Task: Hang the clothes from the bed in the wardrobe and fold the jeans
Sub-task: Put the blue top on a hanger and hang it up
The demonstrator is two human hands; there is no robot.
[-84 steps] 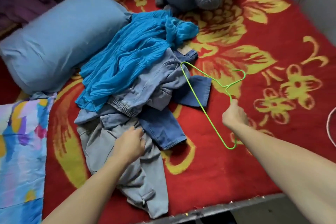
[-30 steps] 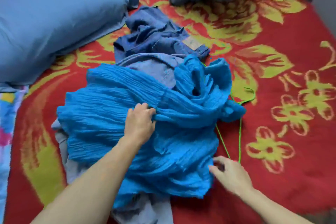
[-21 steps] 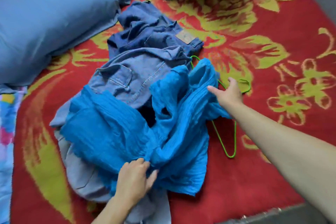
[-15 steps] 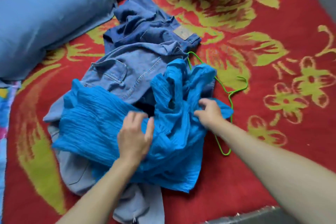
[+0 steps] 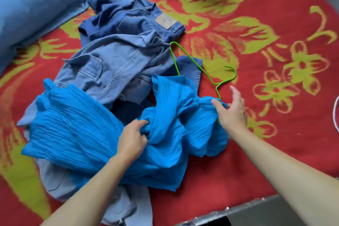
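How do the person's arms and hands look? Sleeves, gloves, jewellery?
The left arm and right arm are bare to the picture's edge; no sleeve shows. The left hand and right hand wear no gloves; no ring, watch or bracelet is visible.

Both hands work a blue garment (image 5: 88, 134) lying over jeans on a bed

The left hand (image 5: 133, 139) pinches a fold near the garment's middle, fingers curled; the right hand (image 5: 232, 113) lies with fingers straight, thumb touching the bunched end; a green hanger (image 5: 198, 64) rests just beside it, its lower part hidden under the cloth; light jeans (image 5: 113, 64) and dark jeans (image 5: 128, 16) sit crumpled behind; a blue pillow (image 5: 36, 2) lies far left on the red flowered bed cover (image 5: 275, 143).
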